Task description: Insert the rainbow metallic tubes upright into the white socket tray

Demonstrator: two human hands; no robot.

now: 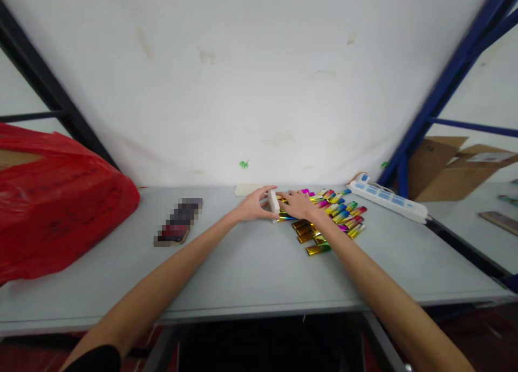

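Observation:
My left hand (254, 205) is closed around a small white box-like piece (273, 202), its thumb below and its fingers above. The piece stands on edge, with its narrow side towards me. Just to the right, my right hand (298, 204) lies palm down with fingers stretched towards the white piece. Under and beside it are several shiny, narrow, metallic-coloured pieces (343, 215) that look like lighters, in gold, blue, red, green and purple. Some of them reach the white piece's right side. What lies beneath my right palm is hidden.
A white power strip (388, 199) lies at the back right. A flat white item (246, 189) rests by the wall. On the left are a blurred-out phone-like object (178, 222) and a red plastic bag (65, 204). Cardboard boxes (453, 172) stand beyond the blue frame (437, 91).

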